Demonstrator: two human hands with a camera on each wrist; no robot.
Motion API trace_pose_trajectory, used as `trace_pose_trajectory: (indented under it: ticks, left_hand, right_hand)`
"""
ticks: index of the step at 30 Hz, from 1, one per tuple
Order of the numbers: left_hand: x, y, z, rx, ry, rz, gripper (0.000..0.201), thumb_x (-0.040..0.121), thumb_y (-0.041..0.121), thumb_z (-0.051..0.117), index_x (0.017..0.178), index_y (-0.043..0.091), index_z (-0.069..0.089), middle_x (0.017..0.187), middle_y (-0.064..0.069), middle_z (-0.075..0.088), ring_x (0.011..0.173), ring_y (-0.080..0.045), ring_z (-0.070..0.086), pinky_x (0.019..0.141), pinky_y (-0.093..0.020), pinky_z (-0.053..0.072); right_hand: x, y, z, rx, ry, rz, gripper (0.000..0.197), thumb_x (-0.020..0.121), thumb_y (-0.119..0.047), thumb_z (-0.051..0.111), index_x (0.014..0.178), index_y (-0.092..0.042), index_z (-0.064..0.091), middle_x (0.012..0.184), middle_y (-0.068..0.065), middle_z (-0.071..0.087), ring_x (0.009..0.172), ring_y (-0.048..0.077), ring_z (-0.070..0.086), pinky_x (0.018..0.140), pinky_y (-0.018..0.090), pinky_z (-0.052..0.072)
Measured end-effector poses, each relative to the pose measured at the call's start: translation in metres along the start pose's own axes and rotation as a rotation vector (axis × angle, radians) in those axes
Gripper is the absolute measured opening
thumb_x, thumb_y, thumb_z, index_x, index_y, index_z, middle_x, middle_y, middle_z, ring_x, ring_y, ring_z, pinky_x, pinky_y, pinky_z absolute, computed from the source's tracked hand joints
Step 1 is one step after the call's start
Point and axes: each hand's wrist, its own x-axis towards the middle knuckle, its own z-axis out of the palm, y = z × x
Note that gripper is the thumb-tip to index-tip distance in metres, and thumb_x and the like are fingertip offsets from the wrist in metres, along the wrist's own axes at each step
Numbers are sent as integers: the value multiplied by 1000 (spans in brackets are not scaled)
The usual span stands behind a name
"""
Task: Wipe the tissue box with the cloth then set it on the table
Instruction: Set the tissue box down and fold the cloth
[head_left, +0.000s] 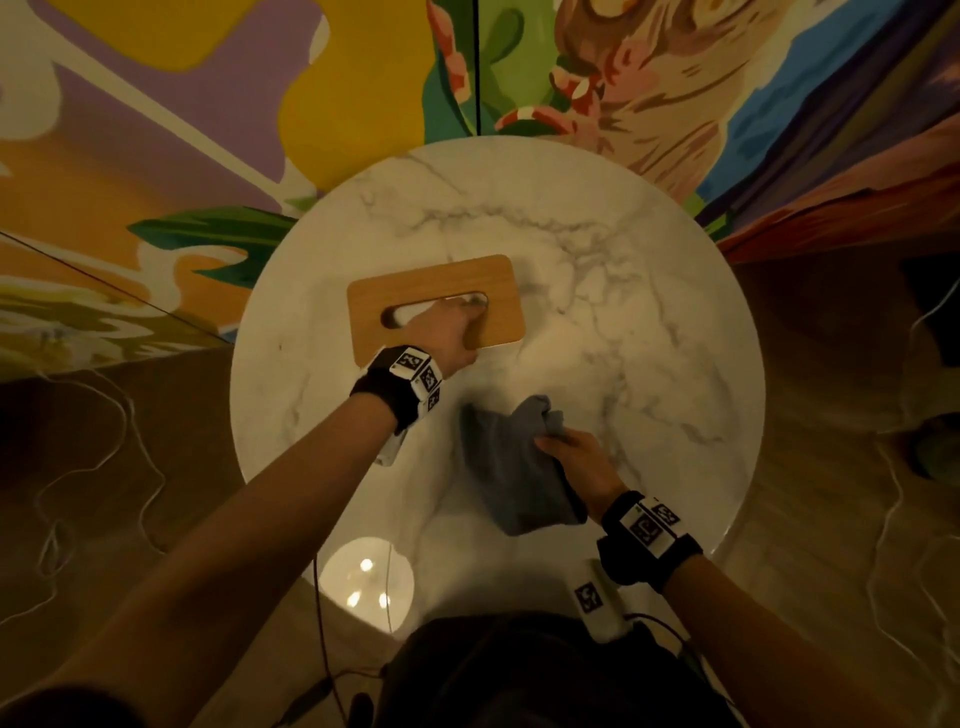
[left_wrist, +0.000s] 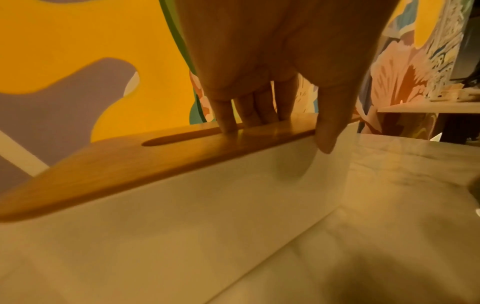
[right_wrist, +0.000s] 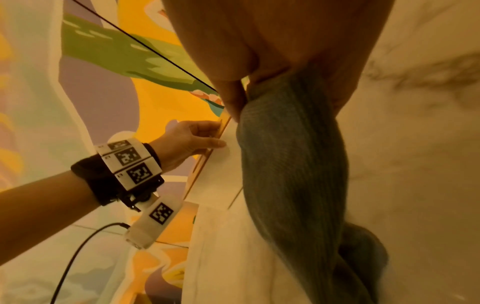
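Observation:
The tissue box (head_left: 436, 288) has a wooden lid with a long slot and a white body (left_wrist: 182, 216). It seems to rest on the round marble table (head_left: 623, 260), left of centre. My left hand (head_left: 470, 332) grips the lid near its right end, with fingers (left_wrist: 228, 121) in the slot and the thumb (left_wrist: 327, 142) down on the near white side. In front of the box, my right hand (head_left: 561, 444) holds a bunched grey cloth (head_left: 509, 467) that hangs onto the tabletop. In the right wrist view the cloth (right_wrist: 293, 164) hangs beside the box (right_wrist: 221, 170).
Brightly painted walls (head_left: 208, 130) stand close behind the table. Bare marble lies to the right of the box. A round glowing patch (head_left: 366, 577) shows near the table's front edge. Thin cables (head_left: 104, 441) trail on the floor at both sides.

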Motion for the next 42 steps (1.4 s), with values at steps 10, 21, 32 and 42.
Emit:
trace_pose_trajectory:
  ticks: [10,21,32,42]
  left_hand:
    - [-135,-27,80,-895,74,-196,25,89,18,59,114,16,63,118,-6,65,109,-17,58,103,-45,44]
    - [-219,-80,110,-1458,55,-350,64,49,31,83,99,-3,60,97,-15,67,96,-29,63,83,-37,52]
    - [-207,-99,122,-623,298,-491,37,82,23,66,117,13,58,120,-16,60,104,-34,59,91,-46,49]
    - [-224,-89,169,-857,63,-714,44,72,32,72,111,19,55,108,-15,66,95,-36,63,81,-45,55]
  right_hand:
    - [-27,-2,35,-348,-404,-250,13,82,-17,58,76,-5,62,78,16,64,77,25,61,74,40,48]
    - [-40,-5,59,-251,-349,-314,15,87,-9,58,77,-18,64,80,4,66,80,21,63,71,31,51]
    - [-42,14,134,-863,-587,-502,39,85,-10,51,124,-9,53,131,15,55,119,29,50,107,35,39]
    - [-30,46,118,-746,-379,-161,27,82,-11,53,105,-14,67,110,13,70,102,25,63,91,35,51]
